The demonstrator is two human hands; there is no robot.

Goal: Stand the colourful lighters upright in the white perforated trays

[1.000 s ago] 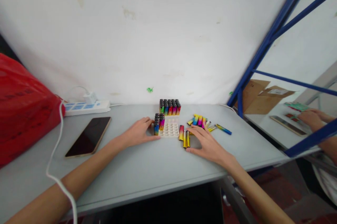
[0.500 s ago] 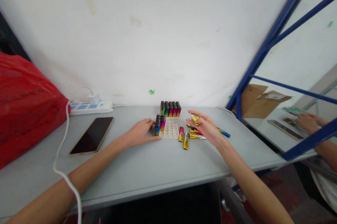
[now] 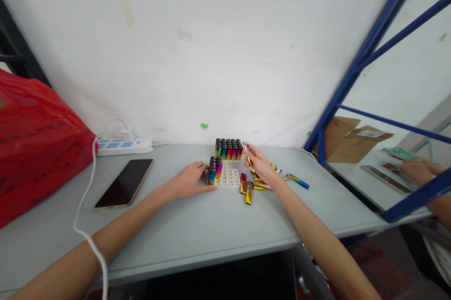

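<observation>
My left hand (image 3: 190, 181) grips the left end of a white tray (image 3: 230, 178) with round holes, thumb along its front edge. Several lighters (image 3: 212, 176) with black tops and shiny coloured bodies stand upright in the tray's left holes. Behind it is a full block of upright lighters (image 3: 229, 150). My right hand (image 3: 260, 163) is closed around a gold lighter (image 3: 250, 161) with a silvery top, raised near the right end of that block. Loose lighters (image 3: 249, 193) lie right of the tray, some partly hidden under my right hand and wrist.
On the left are a phone (image 3: 125, 183), a power strip (image 3: 125, 145), a white cable (image 3: 84, 232) and a red plastic bag (image 3: 42, 149). To the right stand a blue metal frame (image 3: 347, 76) and a cardboard box (image 3: 352, 140). Another person's hands (image 3: 417, 170) work beyond the frame.
My right hand has moved left and a little back with the lighter, from above the loose lighters to the rear block. My left hand stays at the tray.
</observation>
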